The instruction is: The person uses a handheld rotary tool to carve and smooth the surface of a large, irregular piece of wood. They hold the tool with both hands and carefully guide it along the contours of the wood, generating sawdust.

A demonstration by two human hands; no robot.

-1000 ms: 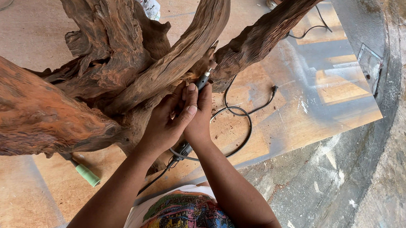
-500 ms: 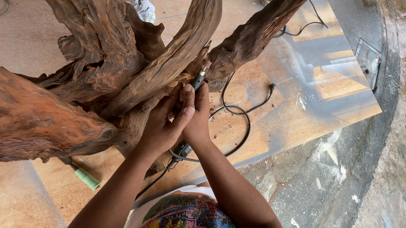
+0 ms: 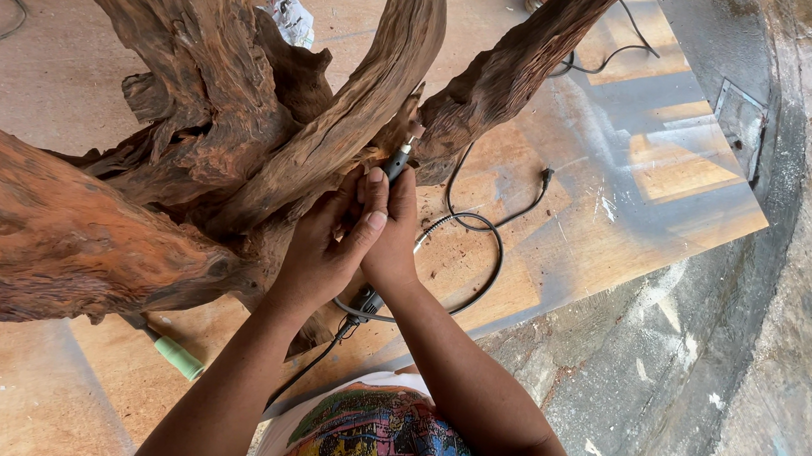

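Both hands wrap one slim rotary tool [image 3: 394,171]: left hand [image 3: 323,250] cupped round its body, right hand [image 3: 395,232] closed on it from the other side, tip pressed into a crevice of the big reddish root sculpture [image 3: 234,140] where two limbs meet. Its black cable [image 3: 485,241] loops over the plywood floor sheet [image 3: 569,205] just right of the root. Judgement: good carving here wants light pressure, wrists braced against the wood, and the cable kept slack behind the hands.

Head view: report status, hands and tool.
Left hand and right hand both gripping slim black rotary handpiece. Tip against gnarled reddish-brown root wood. Black cable loops on plywood floor, clear of hands.
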